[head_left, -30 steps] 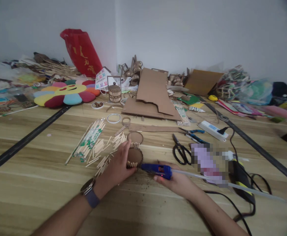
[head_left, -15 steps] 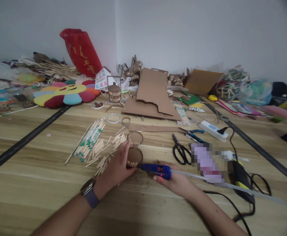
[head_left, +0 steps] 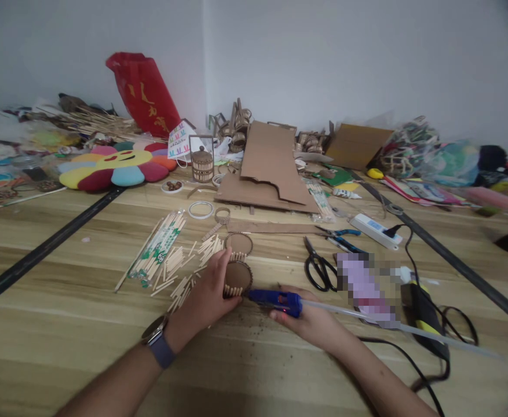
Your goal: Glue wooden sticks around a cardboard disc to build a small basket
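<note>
While the surface (head_left: 40, 341) runs wide beneath everything, large cardboard sheets (head_left: 269, 156) lie at its far middle, well apart from the hands. The right hand (head_left: 310, 321) is wrapped about the blue glue gun (head_left: 275, 301), though its hidden fingers leave the trigger pressure impossible to tell. The left hand (head_left: 212, 284) curves around the left of the near round piece (head_left: 238, 275), thumb at its near edge and the other fingers apart from the thumb, towards the far side, holding it steady. The gun, with a long translucent glue stick (head_left: 344, 310) trailing behind, should handle as stiff and fairly light; its grip is the place to hold, clear of the hot nozzle. That nozzle sits right by the piece's near right edge; contact cannot be made out. The piece, a cardboard disc with short sticks upright along its near edge, looks light and rather fragile, best held low by the rim without squeezing. A second round piece (head_left: 238, 243) lies just beyond, and loose cut sticks (head_left: 174, 260) lie scattered to the left.
</note>
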Action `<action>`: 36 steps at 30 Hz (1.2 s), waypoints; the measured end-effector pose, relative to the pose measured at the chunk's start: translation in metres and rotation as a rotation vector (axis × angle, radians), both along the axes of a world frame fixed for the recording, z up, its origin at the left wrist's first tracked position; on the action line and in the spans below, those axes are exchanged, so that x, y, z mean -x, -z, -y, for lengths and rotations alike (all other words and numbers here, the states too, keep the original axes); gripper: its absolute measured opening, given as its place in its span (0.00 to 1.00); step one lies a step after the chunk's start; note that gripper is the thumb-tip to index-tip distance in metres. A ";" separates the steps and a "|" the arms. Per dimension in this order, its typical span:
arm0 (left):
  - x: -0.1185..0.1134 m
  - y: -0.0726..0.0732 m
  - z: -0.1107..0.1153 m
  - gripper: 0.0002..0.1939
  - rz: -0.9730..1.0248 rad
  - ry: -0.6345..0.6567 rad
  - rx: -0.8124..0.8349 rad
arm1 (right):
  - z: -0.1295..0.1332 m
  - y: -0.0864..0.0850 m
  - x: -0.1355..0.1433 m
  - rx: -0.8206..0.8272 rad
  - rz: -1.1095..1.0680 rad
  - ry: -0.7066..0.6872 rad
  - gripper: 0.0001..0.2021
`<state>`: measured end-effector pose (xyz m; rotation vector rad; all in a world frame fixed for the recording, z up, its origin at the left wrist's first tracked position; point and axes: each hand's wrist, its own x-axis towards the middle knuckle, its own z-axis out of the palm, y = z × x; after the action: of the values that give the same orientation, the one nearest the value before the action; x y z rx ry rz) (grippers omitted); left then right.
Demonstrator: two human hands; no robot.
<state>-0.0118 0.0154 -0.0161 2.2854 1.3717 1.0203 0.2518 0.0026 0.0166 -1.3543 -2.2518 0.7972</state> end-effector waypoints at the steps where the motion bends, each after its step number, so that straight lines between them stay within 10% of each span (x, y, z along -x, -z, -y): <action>1: 0.000 0.000 0.000 0.59 -0.003 0.000 0.000 | 0.000 0.000 0.000 0.005 0.007 0.000 0.16; 30: 0.000 0.001 -0.001 0.56 0.017 -0.004 0.014 | 0.002 -0.007 0.006 -0.009 -0.012 0.029 0.16; 36: 0.001 -0.001 -0.001 0.60 0.001 0.000 0.025 | -0.002 -0.013 0.002 0.075 -0.165 0.276 0.20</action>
<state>-0.0126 0.0159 -0.0155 2.2667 1.3767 0.9990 0.2494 0.0044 0.0299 -1.5308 -1.8757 0.8672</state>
